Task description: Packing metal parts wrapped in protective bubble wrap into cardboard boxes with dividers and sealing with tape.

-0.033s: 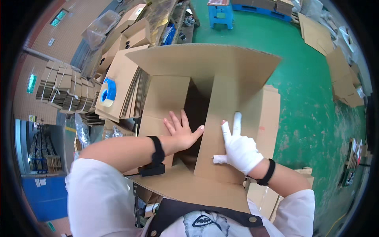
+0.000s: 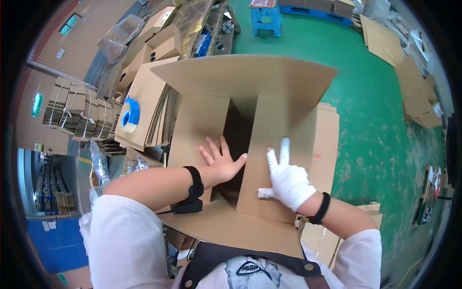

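Observation:
A brown cardboard box [image 2: 245, 77] stands in front of me, its far flap raised and its near flap sloping out toward my body. The left flap [image 2: 202, 113] and the right flap [image 2: 276, 115] are folded inward, with a dark gap between them. My left hand [image 2: 224, 166], bare, lies on the left flap with its fingers spread; its thumb reaches across the gap toward the right flap's edge. On the right flap rests my right hand [image 2: 291, 185], in a white glove or wrapping, two fingers stretched forward and the thumb out sideways. Neither hand holds anything.
Left of the box, a roll of tape with a blue dispenser [image 2: 130, 115] sits on stacked flat cardboard [image 2: 144, 103]. Strapped cardboard bundles [image 2: 77, 106] lie farther left. A blue stool [image 2: 265, 19] stands on the green floor [image 2: 370, 115]; loose cardboard [image 2: 418, 91] is far right.
The whole view has shifted slightly. Both hands stay spread on the flaps, in nearly the same places on the box.

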The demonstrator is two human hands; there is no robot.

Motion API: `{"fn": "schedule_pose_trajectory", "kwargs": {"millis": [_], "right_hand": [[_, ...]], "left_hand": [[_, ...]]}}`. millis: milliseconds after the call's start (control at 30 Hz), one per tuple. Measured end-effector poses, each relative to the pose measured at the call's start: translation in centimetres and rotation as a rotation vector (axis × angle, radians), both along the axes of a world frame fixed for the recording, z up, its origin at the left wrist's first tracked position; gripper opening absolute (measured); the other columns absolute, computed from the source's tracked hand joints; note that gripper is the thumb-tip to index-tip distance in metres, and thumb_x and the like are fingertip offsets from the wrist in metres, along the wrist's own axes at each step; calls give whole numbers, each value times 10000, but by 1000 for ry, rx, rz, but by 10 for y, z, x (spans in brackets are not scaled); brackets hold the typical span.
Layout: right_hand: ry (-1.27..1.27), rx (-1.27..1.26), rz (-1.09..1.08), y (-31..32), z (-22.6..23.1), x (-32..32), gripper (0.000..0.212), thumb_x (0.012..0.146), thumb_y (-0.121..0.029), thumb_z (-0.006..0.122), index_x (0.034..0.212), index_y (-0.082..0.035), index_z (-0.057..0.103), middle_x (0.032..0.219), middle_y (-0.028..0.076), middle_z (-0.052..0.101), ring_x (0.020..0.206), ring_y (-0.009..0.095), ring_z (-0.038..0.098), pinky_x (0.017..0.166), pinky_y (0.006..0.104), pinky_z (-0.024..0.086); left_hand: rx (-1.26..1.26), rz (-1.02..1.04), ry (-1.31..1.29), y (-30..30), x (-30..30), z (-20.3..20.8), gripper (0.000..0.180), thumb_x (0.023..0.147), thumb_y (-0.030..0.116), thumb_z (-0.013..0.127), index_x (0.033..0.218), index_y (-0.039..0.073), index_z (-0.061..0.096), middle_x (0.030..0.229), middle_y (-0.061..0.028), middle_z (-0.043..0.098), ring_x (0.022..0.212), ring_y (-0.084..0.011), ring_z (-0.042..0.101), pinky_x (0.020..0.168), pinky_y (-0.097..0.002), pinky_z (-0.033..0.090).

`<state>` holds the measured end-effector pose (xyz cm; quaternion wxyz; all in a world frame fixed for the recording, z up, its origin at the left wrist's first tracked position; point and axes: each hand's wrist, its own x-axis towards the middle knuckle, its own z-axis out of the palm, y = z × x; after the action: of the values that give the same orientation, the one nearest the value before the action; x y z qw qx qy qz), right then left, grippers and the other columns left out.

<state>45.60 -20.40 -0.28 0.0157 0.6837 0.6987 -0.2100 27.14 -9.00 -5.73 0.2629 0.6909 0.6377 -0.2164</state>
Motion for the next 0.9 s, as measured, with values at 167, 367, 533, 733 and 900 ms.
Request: {"fn": "schedule_pose_trajectory", "kwargs": {"millis": [167,367,533,733,900], "right_hand": [[1,-86,13,2,3,3,1113,690,-619,743,1463,30,274,1457,457,163,691,411,688,637,415,576],[-13,1021,118,79,117,30,448,668,-179,740,1062,-16,602,1123,188,606,967,385,604,794,457,509],[-218,497,26,118,112,59,441,847,-414,668,1044,-26,605,837,226,660,804,412,646,715,491,517],[-85,102,402,49,51,52,519,906,-430,585,1275,-66,560,1410,212,459,1287,387,464,1011,510,416],[122,-210,433,72,32,74,542,972,-444,474,1368,-76,507,1521,217,323,1422,407,275,1115,581,270]], "left_hand": [[-164,-18,-113,-11,4,44,1200,757,864,417,1544,131,-115,1559,-240,-254,1405,-518,-231,997,-799,68],[-47,-258,97,-10,5,-14,1237,736,869,451,1549,40,24,1459,-449,-204,1292,-663,-264,1019,-765,-68],[-569,-792,-99,47,-24,99,920,875,684,491,1466,-8,351,1511,-264,331,1404,-414,308,1116,-503,294],[222,-963,-69,-11,-150,195,635,992,501,402,1454,64,394,1536,-178,329,1395,-291,372,1088,-652,231],[795,-689,-375,65,-93,94,622,963,421,474,1487,111,347,1568,-135,288,1455,-266,269,1138,-636,113]]}}
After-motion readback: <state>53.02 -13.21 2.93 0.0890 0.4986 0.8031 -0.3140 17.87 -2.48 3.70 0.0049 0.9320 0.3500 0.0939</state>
